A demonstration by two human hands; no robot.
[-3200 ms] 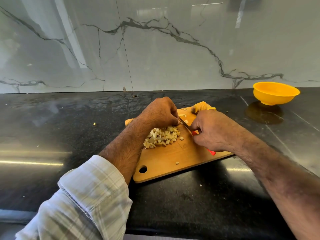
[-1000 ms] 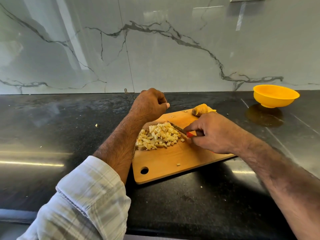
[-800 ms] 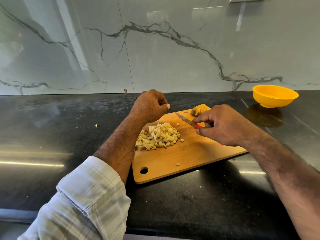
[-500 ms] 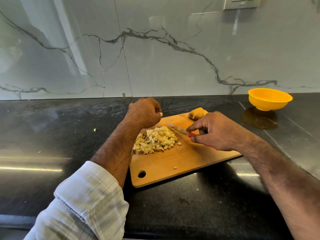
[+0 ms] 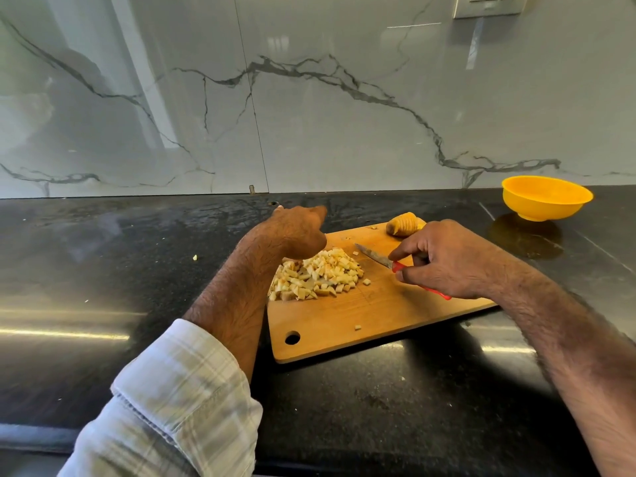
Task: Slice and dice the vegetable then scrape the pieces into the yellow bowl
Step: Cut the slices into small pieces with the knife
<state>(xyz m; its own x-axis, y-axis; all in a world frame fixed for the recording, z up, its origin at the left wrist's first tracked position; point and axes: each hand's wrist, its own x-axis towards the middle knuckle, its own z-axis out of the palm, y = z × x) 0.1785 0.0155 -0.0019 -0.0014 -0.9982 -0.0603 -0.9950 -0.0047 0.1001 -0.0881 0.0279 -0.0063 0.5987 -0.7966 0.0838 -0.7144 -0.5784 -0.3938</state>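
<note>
**Q:** Item one, the grips?

**A:** My right hand (image 5: 444, 259) pinches the red-handled knife (image 5: 395, 266) near the blade root, point aimed at ten o'clock, lying low over the cutting board (image 5: 344, 321). My left hand (image 5: 296, 232) holds nothing; its fingers hang loosely curled above the board's nine o'clock edge.

**Q:** The vegetable?

**A:** Diced pieces (image 5: 318, 275) heaped at the board's centre-left, with one stray cube near six o'clock. An uncut end piece (image 5: 404, 225) lies at the twelve o'clock edge.

**Q:** How best to do the step in hand?

**A:** As I judge it, the dicing is nearly done. I'd gather the strays into the heap with the blade held flat. To scrape, I'd use the spine, not the edge, and keep my free fingers behind the steel.

**Q:** Containers?

**A:** One yellow bowl (image 5: 547, 197), on the bench (image 5: 103, 270) at two o'clock, well apart from the board. What shows of its inside is bare. I'd bring bowl and board together before scraping.
</note>
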